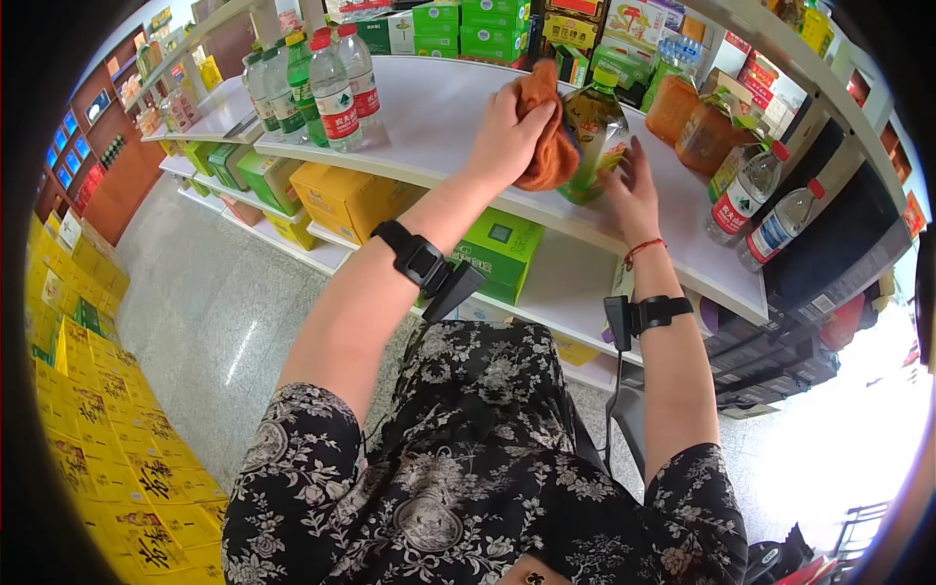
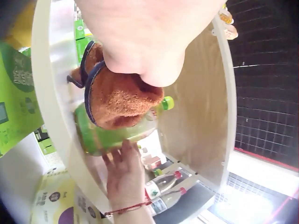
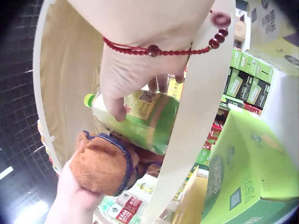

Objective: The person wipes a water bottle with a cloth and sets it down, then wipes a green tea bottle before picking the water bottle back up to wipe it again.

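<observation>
A large plastic drink bottle (image 1: 593,132) with a green cap and a green-and-yellow label stands on the white shelf. My left hand (image 1: 509,136) grips a folded brown cloth (image 1: 546,132) with dark-blue edging and holds it against the bottle's left side. On the other side is my right hand (image 1: 632,195), its fingers spread loosely and its thumb at the bottle's lower part. The right wrist view shows that thumb over the bottle (image 3: 161,121), with the other fingers partly hidden behind it. In the left wrist view, the cloth (image 2: 124,98) covers the bottle's middle.
Several water bottles (image 1: 336,102) stand to the left on the shelf (image 1: 419,117). Amber drink bottles (image 1: 707,132) and red-capped water bottles (image 1: 746,200) stand to the right. Boxes fill the lower shelf, among them a green box (image 1: 499,255). Yellow cartons (image 1: 127,458) are stacked at the left.
</observation>
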`<state>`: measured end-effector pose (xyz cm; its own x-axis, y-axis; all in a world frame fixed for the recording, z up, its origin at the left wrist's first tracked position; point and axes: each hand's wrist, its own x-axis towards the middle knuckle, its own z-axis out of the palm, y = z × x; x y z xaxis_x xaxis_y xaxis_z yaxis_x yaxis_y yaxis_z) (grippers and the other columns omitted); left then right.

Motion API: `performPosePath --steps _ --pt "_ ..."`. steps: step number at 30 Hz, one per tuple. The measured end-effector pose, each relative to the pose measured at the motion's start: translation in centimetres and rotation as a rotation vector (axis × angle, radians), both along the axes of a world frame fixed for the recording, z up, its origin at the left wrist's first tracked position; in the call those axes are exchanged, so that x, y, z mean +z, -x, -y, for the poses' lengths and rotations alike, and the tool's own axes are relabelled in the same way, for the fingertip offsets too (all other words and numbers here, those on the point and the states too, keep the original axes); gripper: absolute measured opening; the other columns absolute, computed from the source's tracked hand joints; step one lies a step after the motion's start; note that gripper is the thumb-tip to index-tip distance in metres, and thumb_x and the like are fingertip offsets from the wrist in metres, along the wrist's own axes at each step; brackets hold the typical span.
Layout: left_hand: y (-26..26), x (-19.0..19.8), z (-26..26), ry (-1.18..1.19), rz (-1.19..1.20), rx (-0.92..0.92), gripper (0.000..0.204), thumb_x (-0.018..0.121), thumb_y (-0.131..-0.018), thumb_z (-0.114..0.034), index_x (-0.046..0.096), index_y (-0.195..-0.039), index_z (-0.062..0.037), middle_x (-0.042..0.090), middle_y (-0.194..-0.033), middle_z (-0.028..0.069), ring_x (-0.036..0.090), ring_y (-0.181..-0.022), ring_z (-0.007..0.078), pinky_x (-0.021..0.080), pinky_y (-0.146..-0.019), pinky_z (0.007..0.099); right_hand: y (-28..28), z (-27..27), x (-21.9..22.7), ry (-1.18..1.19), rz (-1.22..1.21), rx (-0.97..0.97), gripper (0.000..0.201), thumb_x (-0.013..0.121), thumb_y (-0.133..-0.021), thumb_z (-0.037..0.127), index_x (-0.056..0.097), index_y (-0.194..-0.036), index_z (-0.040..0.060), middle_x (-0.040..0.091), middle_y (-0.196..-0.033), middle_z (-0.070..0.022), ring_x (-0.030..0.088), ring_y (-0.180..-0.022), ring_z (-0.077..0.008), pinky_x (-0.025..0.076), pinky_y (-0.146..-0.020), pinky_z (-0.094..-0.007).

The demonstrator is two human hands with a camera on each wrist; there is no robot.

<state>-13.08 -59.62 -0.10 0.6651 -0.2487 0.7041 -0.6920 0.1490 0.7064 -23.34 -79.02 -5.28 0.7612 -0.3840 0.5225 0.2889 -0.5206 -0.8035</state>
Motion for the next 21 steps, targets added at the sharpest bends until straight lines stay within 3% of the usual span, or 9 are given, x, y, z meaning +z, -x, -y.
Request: performPosePath --steps 3,4,7,9,11,13,14,18,21 --pt "3.2 2.7 -0.6 0.011 0.026 -0.119 0.051 0.062 -0.086 -0.033 0.048 -0.12 0.0029 0.052 -0.114 0.0256 0.052 -0.106 0.0377 0.041 -0.092 0.0414 1.0 -0.3 0.8 -0.129 0.157 0.071 0.082 0.073 -0.079 0.023 0.028 -0.144 0.0062 0.045 -0.137 -0.0142 0.043 -0.128 -0.0252 0.033 -0.106 -0.0403" --pt "4.2 2.9 -0.5 -0.056 0.072 -0.042 0.051 0.061 -0.089 -0.03 0.045 -0.124 0.0046 0.06 -0.111 0.0145 0.058 -0.103 0.02 0.045 -0.089 0.0313 1.7 -0.8 1.4 -0.073 0.246 0.125 0.082 0.073 -0.079 0.026 0.028 -0.145 0.0064 0.045 -0.137 -0.0141 0.043 -0.128 -0.0256 0.032 -0.106 -0.0404" --pt "7.1 3.1 0.2 -0.03 -0.011 -0.272 0.055 0.065 -0.087 -0.03 0.043 -0.125 0.0038 0.058 -0.115 0.0155 0.057 -0.107 0.0212 0.044 -0.092 0.0327 3.5 -2.4 1.9 0.03 0.392 0.219 0.083 0.073 -0.08 0.034 0.029 -0.144 0.0052 0.043 -0.137 -0.0139 0.043 -0.127 -0.0258 0.031 -0.107 -0.0402" --pt "8.4 2.8 0.7 -0.07 -0.029 -0.369 0.056 0.067 -0.086 -0.031 0.043 -0.123 0.0052 0.055 -0.117 0.0161 0.054 -0.109 0.019 0.042 -0.094 0.0326 4.5 -2.6 1.4 0.302 0.452 0.168 0.084 0.073 -0.08 0.035 0.029 -0.143 0.0034 0.041 -0.139 -0.0139 0.042 -0.128 -0.0255 0.031 -0.107 -0.0397" --pt "9.1 2.6 1.5 -0.043 -0.126 -0.488 0.055 0.066 -0.087 -0.034 0.045 -0.121 0.0045 0.057 -0.114 0.0145 0.055 -0.104 0.0184 0.044 -0.091 0.0321 5.3 -3.5 0.7 0.157 0.423 0.239 0.082 0.073 -0.081 0.033 0.029 -0.143 0.0021 0.039 -0.14 -0.0121 0.042 -0.128 -0.0243 0.031 -0.108 -0.0384" --pt "9.2 2.6 2.1 -0.08 -0.146 -0.496 0.054 0.065 -0.087 -0.035 0.046 -0.12 0.0042 0.058 -0.111 0.0135 0.056 -0.102 0.0183 0.044 -0.089 0.0319 6.1 -4.0 0.7 -0.21 0.327 0.39 0.074 0.067 -0.086 0.012 0.023 -0.145 0.0045 0.037 -0.143 -0.0109 0.04 -0.129 -0.0231 0.036 -0.106 -0.0358" --pt "9.0 2.6 2.4 -0.118 -0.162 -0.501 0.053 0.064 -0.088 -0.035 0.047 -0.119 0.004 0.059 -0.109 0.0125 0.056 -0.099 0.0181 0.045 -0.088 0.0317 6.3 -4.1 0.5 -0.287 0.316 0.37 0.064 0.054 -0.087 -0.005 0.027 -0.143 0.0051 0.04 -0.14 -0.0108 0.044 -0.126 -0.0231 0.04 -0.104 -0.0354" --pt "8.3 2.6 2.7 -0.28 -0.06 -0.421 0.05 0.06 -0.09 -0.038 0.049 -0.116 0.0041 0.061 -0.101 0.015 0.059 -0.093 0.021 0.046 -0.084 0.0314 6.1 -4.2 1.0 -0.55 0.331 0.2 0.058 0.041 -0.08 -0.016 0.039 -0.135 0.0035 0.047 -0.134 -0.0113 0.049 -0.121 -0.0244 0.043 -0.102 -0.0385" --pt "8.4 2.7 2.0 -0.143 0.079 -0.335 0.052 0.059 -0.09 -0.039 0.049 -0.119 0.0029 0.062 -0.1 0.0173 0.06 -0.093 0.0228 0.047 -0.083 0.0325 5.8 -2.5 0.9 -0.666 0.449 0.263 0.05 0.052 -0.085 -0.007 0.041 -0.133 0.0013 0.053 -0.126 -0.0087 0.054 -0.115 -0.0216 0.046 -0.097 -0.0345"
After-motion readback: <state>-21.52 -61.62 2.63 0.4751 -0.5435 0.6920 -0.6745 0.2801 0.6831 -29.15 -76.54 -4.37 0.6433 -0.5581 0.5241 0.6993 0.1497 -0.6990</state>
